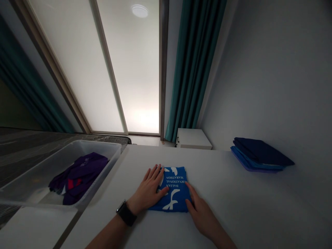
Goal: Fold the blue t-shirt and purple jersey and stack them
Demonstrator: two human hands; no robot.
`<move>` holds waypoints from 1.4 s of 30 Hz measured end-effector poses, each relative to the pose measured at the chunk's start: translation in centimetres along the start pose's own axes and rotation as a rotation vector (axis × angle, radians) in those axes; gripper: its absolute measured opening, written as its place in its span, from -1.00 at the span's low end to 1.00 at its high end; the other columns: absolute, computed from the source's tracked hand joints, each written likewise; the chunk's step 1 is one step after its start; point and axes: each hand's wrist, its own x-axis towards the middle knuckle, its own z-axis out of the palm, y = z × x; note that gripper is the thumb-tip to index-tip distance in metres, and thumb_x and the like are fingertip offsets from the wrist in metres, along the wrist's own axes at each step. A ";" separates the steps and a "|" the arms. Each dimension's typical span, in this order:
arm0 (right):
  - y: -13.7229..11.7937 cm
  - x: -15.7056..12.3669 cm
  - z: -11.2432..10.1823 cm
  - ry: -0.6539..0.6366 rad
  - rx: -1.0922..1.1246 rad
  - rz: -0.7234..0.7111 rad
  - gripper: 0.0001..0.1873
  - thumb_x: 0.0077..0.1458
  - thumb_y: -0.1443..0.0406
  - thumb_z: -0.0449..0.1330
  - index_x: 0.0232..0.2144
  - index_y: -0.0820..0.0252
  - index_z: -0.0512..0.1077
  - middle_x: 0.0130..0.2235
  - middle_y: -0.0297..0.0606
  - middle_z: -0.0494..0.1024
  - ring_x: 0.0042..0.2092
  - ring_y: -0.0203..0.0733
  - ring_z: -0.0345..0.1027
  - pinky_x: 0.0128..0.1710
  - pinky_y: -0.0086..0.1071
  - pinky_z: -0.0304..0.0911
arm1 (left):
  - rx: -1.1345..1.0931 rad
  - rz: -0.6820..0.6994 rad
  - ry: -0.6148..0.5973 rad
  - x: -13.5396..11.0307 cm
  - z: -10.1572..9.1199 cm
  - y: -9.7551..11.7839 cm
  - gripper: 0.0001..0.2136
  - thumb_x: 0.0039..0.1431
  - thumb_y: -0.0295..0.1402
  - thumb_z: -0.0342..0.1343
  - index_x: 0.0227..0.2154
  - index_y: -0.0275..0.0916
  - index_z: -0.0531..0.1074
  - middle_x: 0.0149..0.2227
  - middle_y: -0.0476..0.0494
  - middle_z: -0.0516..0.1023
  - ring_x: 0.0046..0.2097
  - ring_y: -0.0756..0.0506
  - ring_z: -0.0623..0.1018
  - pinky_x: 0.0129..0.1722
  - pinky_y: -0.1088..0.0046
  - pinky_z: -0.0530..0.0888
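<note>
A folded blue T-shirt (178, 197) with white shapes and upside-down "Dalian International Marathon" lettering lies flat on the white table (145, 228). My left hand (150, 188), with a black watch on its wrist, rests flat over the left part of the T-shirt, fingers stretched out. At the right edge of the cloth is my right hand (201, 211). Its index finger and thumb are apart and touch that edge; its other fingers are mostly hidden beneath the hand.
A translucent plastic bin (103, 147) on the left holds crumpled purple clothing (85, 173). On the table's right side, by the wall, sits a stack of folded dark and bright blue clothes (259, 154). A white cabinet (193, 138) stands beyond the table's far edge.
</note>
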 end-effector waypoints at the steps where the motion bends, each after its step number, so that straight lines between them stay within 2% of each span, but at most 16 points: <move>1: 0.0 0.1 -0.2 -0.023 0.014 0.003 -0.37 0.24 0.19 -0.14 0.34 0.09 -0.02 0.18 -0.19 0.40 0.06 -0.10 0.39 0.07 -0.25 0.24 | -0.003 0.006 0.001 0.0 0.0 0.1 -0.30 0.32 0.10 -0.20 0.38 -0.18 -0.15 0.41 -0.21 -0.14 0.40 -0.25 -0.09 0.34 0.06 -0.03; 7: -0.3 0.7 -1.0 -0.100 0.021 -0.003 -0.37 0.26 0.22 -0.14 0.36 0.09 -0.05 0.14 -0.16 0.45 0.04 -0.12 0.42 0.02 -0.27 0.29 | -0.014 -0.011 -0.010 -0.1 0.4 0.2 -0.26 0.29 0.12 -0.14 0.38 -0.19 -0.13 0.40 -0.23 -0.13 0.39 -0.29 -0.08 0.32 0.05 0.05; 12: -0.5 0.5 -0.8 -0.041 -0.298 0.038 -0.35 0.24 0.23 -0.08 0.36 0.04 -0.04 0.07 -0.14 0.51 -0.02 0.03 0.46 -0.02 -0.13 0.29 | 0.001 -0.003 -0.018 0.1 0.3 0.0 -0.23 0.26 0.14 -0.13 0.37 -0.22 -0.11 0.40 -0.28 -0.11 0.39 -0.31 -0.07 0.32 -0.02 0.03; 14: -0.5 0.2 -0.6 -0.021 -0.388 0.025 -0.37 0.26 0.21 -0.09 0.35 0.02 -0.01 0.05 -0.14 0.53 -0.05 0.06 0.47 -0.01 -0.09 0.26 | 0.009 0.053 0.000 0.2 -0.1 0.3 -0.25 0.28 0.10 -0.10 0.37 -0.20 -0.13 0.40 -0.25 -0.11 0.39 -0.29 -0.06 0.33 0.01 0.01; 18: -0.6 -0.5 -0.3 0.041 -0.461 -0.027 -0.42 0.27 0.20 -0.11 0.32 0.05 0.11 -0.01 -0.12 0.57 -0.02 0.04 0.46 0.03 -0.11 0.20 | 0.011 0.232 0.012 0.4 -0.9 1.9 -0.39 0.36 -0.13 -0.08 0.37 -0.07 -0.15 0.41 -0.09 -0.12 0.40 -0.22 -0.05 0.35 0.07 -0.01; 21: -0.4 -0.6 -0.6 0.042 -0.458 -0.037 -0.41 0.26 0.19 -0.09 0.31 0.09 0.13 0.03 -0.11 0.55 0.01 0.05 0.44 0.04 -0.09 0.19 | -0.015 0.279 -0.031 0.6 -0.7 3.0 -0.36 0.32 -0.02 -0.06 0.37 -0.04 -0.11 0.40 -0.11 -0.09 0.38 -0.27 0.00 0.33 0.01 0.01; 23: -0.1 -0.4 -1.4 0.011 -0.398 -0.036 -0.40 0.23 0.17 -0.05 0.30 0.09 0.14 0.06 -0.13 0.52 0.01 0.03 0.43 0.03 -0.12 0.22 | -0.026 0.275 -0.061 0.7 -0.4 3.3 -0.27 0.25 0.10 -0.03 0.37 -0.05 -0.10 0.40 -0.15 -0.07 0.38 -0.31 0.02 0.32 -0.04 0.02; 25: 0.2 0.1 -2.4 -0.004 -0.342 -0.046 -0.42 0.22 0.16 -0.03 0.26 0.11 0.22 0.05 -0.13 0.52 0.01 0.00 0.43 0.02 -0.18 0.26 | -0.033 0.265 -0.070 0.7 -0.1 3.3 -0.22 0.20 0.14 0.00 0.37 -0.04 -0.09 0.40 -0.16 -0.08 0.38 -0.33 0.01 0.32 -0.05 0.02; 27: 0.3 0.9 -3.3 0.037 -0.326 -0.105 -0.46 0.23 0.17 -0.07 0.20 0.18 0.30 0.06 -0.10 0.50 0.06 -0.03 0.38 0.07 -0.20 0.24 | -0.041 0.262 -0.066 0.7 0.0 3.3 -0.21 0.17 0.13 0.05 0.36 -0.03 -0.09 0.40 -0.15 -0.07 0.37 -0.33 0.02 0.32 -0.04 0.02; 29: -0.1 2.0 -3.7 0.109 -0.351 -0.192 -0.46 0.26 0.21 -0.15 0.20 0.25 0.30 0.15 -0.07 0.42 0.17 -0.06 0.26 0.19 -0.19 0.13 | -0.043 0.258 -0.070 0.7 0.0 3.2 -0.20 0.15 0.10 0.09 0.36 -0.02 -0.07 0.39 -0.15 -0.06 0.37 -0.34 0.04 0.32 -0.05 0.01; 32: -1.5 3.8 -2.9 0.148 -0.411 -0.284 -0.42 0.27 0.28 -0.21 0.28 0.27 0.17 0.29 -0.12 0.24 0.29 -0.12 0.08 0.29 -0.19 -0.01 | -0.041 0.259 -0.078 0.7 0.0 3.2 -0.16 0.14 0.09 0.11 0.37 -0.11 -0.09 0.39 -0.22 -0.05 0.37 -0.35 0.04 0.32 -0.06 -0.02; 36: -3.2 5.3 -0.5 0.132 -0.488 -0.368 -0.40 0.22 0.38 -0.19 0.30 0.32 0.13 0.34 -0.12 0.13 0.34 -0.13 -0.03 0.31 -0.18 -0.06 | -0.048 0.274 -0.078 0.8 0.0 3.1 -0.16 0.20 0.05 0.05 0.38 -0.24 -0.16 0.38 -0.28 -0.05 0.38 -0.31 0.02 0.34 -0.01 -0.02; 42: -3.0 5.1 1.7 0.144 -0.562 -0.248 -0.40 0.28 0.26 -0.16 0.32 0.30 0.07 0.37 -0.19 0.00 0.39 -0.09 -0.20 0.32 -0.14 -0.12 | -0.022 0.239 -0.061 0.8 0.3 2.9 -0.42 0.37 -0.24 -0.13 0.37 -0.23 -0.11 0.39 -0.16 -0.03 0.39 -0.15 0.01 0.36 0.15 0.01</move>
